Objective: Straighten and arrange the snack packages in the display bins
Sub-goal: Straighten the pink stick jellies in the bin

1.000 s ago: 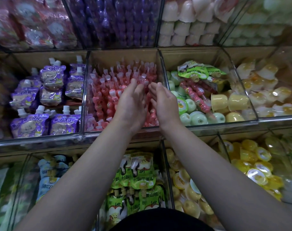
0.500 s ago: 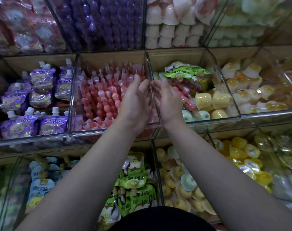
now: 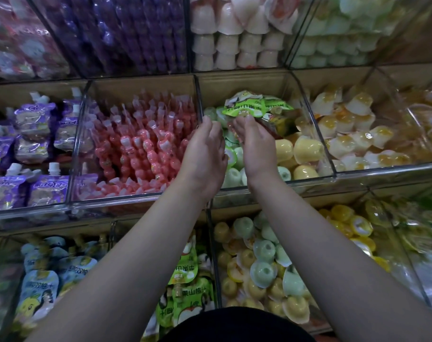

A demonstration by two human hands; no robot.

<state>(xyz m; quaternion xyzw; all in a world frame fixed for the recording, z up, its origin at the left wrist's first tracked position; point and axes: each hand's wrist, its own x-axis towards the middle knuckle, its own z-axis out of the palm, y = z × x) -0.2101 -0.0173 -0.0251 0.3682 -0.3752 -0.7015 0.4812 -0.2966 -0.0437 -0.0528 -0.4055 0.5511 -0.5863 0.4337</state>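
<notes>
Just beyond your right hand (image 3: 256, 146), the green pouch (image 3: 249, 107) looks light, soft, slippery; pinch its sealed edge. Your left hand (image 3: 205, 151) loose, empty. Right grip: cannot tell.

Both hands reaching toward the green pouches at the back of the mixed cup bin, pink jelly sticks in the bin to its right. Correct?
Not quite. Head view: the pink jelly sticks fill the bin to its left, not right. Left hand and right hand do reach toward the green pouches at the back of the mixed cup bin.
</notes>
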